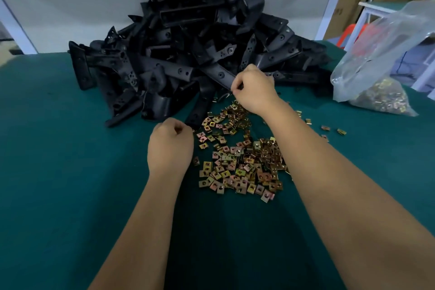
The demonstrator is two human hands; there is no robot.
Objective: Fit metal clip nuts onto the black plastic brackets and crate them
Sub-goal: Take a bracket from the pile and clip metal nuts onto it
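On the green bench point(58, 172), a heap of black plastic brackets point(188, 54) is lying at the far side, with loose metal clip nuts point(240, 162) spreading out just in front of it. The right hand point(254, 89) is reaching to the foot of the heap, its fingers curling onto the edge of one bracket. The left hand point(170, 146) is hovering beside the nuts with fingers curled in; whether it is holding anything cannot be told. A clear plastic bag point(381, 63) of more nuts is sitting at the right.
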